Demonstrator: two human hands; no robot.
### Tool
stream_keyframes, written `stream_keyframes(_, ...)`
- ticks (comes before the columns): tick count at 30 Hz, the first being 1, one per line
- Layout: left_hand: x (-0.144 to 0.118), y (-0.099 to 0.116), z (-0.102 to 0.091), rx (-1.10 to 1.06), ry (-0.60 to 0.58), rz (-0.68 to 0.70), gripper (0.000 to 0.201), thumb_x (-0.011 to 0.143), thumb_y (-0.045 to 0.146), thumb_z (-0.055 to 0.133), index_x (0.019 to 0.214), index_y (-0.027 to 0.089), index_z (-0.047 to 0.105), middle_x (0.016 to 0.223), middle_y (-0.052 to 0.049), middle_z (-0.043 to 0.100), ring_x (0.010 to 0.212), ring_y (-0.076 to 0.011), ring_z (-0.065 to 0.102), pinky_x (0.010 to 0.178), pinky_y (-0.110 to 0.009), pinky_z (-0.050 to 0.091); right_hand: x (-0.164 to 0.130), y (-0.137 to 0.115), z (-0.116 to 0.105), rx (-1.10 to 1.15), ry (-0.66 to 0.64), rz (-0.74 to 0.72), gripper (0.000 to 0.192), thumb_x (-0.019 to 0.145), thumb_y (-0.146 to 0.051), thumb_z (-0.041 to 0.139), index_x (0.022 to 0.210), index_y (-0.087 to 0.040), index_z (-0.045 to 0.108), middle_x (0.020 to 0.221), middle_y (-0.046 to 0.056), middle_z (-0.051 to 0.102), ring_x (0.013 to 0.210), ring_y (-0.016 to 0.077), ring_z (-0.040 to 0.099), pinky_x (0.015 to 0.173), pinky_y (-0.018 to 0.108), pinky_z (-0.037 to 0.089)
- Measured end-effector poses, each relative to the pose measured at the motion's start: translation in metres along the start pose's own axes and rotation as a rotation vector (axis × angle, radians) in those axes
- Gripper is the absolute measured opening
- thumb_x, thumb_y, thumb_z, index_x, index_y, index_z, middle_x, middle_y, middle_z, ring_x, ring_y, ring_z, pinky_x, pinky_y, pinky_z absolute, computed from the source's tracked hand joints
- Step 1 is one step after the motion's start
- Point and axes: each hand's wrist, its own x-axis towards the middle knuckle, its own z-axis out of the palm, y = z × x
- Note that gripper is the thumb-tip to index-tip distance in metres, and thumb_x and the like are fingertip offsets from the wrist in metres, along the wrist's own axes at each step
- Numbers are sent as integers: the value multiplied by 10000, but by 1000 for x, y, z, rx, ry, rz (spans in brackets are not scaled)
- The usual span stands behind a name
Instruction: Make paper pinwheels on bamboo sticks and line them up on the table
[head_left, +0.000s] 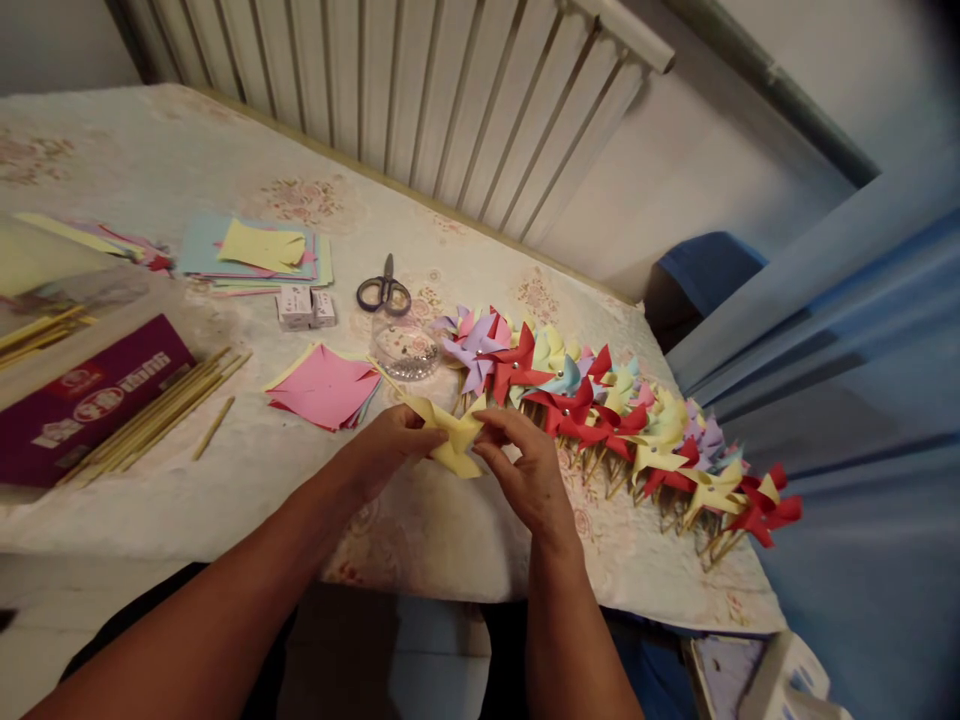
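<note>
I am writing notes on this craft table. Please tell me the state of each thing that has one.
Yellow pinwheel: folded, held in both hands.
Left hand: gripping the pinwheel.
Right hand: pinching the pinwheel.
Scissors: closed, lying flat.
Finished pinwheels: laid in a row.
Pink paper: stacked flat.
Wooden sticks: lying loose.

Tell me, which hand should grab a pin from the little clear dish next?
Probably the left hand. The clear dish sits just beyond it, while the right hand is farther away, beside the row of finished pinwheels. Both hands pinch the yellow pinwheel, so one must let go first.
</note>
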Motion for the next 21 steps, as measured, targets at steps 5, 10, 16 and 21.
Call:
stream_keyframes(5, 0, 0, -2, 141, -9, -6, 151, 612, 188, 800, 726, 140, 713, 669, -36, 677, 609, -162, 595, 581, -251, 421, 0, 2, 3, -14, -70, 20, 105, 872, -178, 648, 958, -224, 686, 863, 10, 637, 755, 136, 607, 710, 274, 506)
stream_keyframes(10, -3, 5, 2, 228, -10, -33, 168, 609, 229, 782, 740, 145, 719, 722, -51, 695, 658, -172, 611, 627, -262, 444, 0, 1, 4, 22, -127, 38, 28, 877, -190, 652, 879, -207, 675, 834, 4, 626, 734, 127, 587, 698, 259, 483)
stream_keyframes(16, -3, 4, 0, 276, -31, -28, 160, 619, 233, 771, 747, 151, 721, 719, -49, 691, 637, -164, 596, 592, -250, 427, 0, 1, 4, 8, -146, 43, 28, 874, -195, 659, 855, -209, 673, 826, -1, 630, 768, 134, 588, 707, 254, 476)
stream_keyframes(21, -2, 2, -2, 291, -45, -29, 174, 606, 245, 765, 744, 151, 718, 711, -42, 683, 620, -153, 577, 575, -244, 408, -1, 4, 6, 33, -142, 52, 34, 867, -191, 671, 838, -205, 660, 824, -6, 623, 778, 133, 586, 713, 246, 462)
